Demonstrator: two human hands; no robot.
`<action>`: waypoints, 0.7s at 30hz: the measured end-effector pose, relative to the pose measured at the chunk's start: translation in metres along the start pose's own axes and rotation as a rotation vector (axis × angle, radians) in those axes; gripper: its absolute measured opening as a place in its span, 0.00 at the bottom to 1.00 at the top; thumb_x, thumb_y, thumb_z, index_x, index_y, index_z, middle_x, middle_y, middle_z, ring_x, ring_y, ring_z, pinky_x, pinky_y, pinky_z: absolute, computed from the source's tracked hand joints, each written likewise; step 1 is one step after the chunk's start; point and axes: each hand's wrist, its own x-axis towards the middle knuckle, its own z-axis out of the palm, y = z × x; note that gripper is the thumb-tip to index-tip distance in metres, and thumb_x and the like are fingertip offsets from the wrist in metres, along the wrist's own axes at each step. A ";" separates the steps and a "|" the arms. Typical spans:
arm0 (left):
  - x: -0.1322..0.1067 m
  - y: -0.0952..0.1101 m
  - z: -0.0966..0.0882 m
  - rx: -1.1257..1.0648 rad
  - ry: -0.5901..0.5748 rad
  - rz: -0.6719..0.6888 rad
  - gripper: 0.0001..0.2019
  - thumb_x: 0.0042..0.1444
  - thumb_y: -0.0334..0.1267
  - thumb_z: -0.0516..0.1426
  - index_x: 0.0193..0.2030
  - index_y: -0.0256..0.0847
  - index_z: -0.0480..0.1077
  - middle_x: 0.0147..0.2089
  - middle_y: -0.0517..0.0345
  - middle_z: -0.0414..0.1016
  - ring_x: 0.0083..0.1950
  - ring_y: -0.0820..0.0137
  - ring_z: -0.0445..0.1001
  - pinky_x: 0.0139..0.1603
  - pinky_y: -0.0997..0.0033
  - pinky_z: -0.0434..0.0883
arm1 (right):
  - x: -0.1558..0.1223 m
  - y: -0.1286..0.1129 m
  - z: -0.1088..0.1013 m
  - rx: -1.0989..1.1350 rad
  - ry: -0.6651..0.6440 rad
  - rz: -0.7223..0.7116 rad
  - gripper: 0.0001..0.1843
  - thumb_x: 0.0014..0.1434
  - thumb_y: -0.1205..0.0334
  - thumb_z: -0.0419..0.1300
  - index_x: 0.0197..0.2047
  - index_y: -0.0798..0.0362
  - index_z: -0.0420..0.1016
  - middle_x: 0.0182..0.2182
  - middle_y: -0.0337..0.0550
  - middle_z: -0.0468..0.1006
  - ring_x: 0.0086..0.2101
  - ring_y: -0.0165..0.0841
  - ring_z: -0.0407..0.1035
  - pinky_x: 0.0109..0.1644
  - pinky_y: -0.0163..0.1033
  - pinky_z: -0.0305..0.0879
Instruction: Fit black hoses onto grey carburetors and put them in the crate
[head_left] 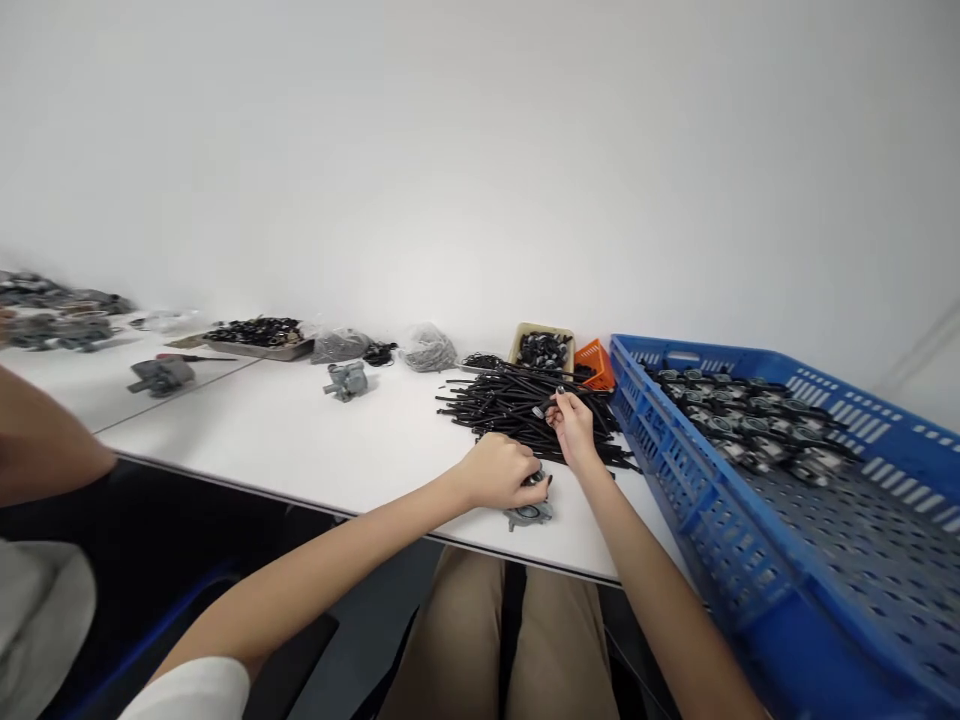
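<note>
My left hand is closed, its fingers curled over a small grey metal carburetor-like casting at the table's front edge. The hand hides the upper part of that casting. To its right, my right hand is raised over a heap of black rubber hoses, with fingers and thumb pinched together. A small dark piece shows at those fingertips; its kind is too small to make out. Another grey casting stands apart on the white table.
A blue plastic crate with rows of castings and hoses stands at the right. Along the wall are a cream bin, an orange basket, bagged parts and a metal tray. A co-worker's arm is at the left.
</note>
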 end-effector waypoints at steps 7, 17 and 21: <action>0.035 -0.031 0.041 -0.186 0.262 -0.025 0.13 0.60 0.49 0.57 0.33 0.41 0.69 0.33 0.53 0.76 0.36 0.63 0.74 0.40 0.64 0.70 | 0.008 -0.005 -0.010 0.075 0.003 0.000 0.24 0.45 0.42 0.72 0.26 0.50 0.67 0.14 0.28 0.64 0.15 0.23 0.58 0.17 0.29 0.54; 0.020 -0.065 0.077 -0.463 0.272 0.038 0.31 0.52 0.53 0.66 0.60 0.43 0.66 0.59 0.45 0.75 0.59 0.54 0.74 0.61 0.54 0.70 | 0.002 -0.006 -0.012 0.049 -0.187 0.086 0.23 0.45 0.51 0.71 0.19 0.50 0.60 0.12 0.29 0.61 0.13 0.22 0.51 0.17 0.31 0.46; 0.022 -0.064 0.074 -0.461 0.273 -0.005 0.27 0.50 0.53 0.66 0.53 0.43 0.70 0.55 0.47 0.79 0.57 0.51 0.75 0.62 0.48 0.67 | -0.003 -0.013 -0.011 0.024 -0.262 0.097 0.27 0.46 0.51 0.72 0.18 0.49 0.56 0.10 0.28 0.58 0.13 0.22 0.48 0.18 0.32 0.40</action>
